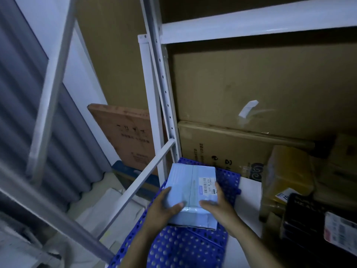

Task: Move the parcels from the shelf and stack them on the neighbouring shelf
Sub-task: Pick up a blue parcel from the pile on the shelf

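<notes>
Pale-blue wrapped parcel (190, 182), shipping label (207, 185) facing up, held low over the far half of a blue perforated mat (185, 248); whether its underside touches the mat cannot be told. The left hand (164, 207) grips the near-left corner and the right hand (220, 206) the near-right corner, with thumbs across the top face and fingers curled along the sides. Both hands are clamped on the parcel.

A white shelf upright (164, 105) stands just beside the mat's far-left corner, and a slanting crossbar (146, 178) runs along its left edge. Two large cardboard cartons (260, 89) are stacked behind the mat's far edge. A yellow-taped parcel (287, 171) and a black parcel (301, 215) sit off the right edge.

Probable hazards: with the grip confined to the near end, the unsupported far end may dip and slide from the hands. A leftward swing could strike the upright or crossbar. Dim light may hinder square placement.
</notes>
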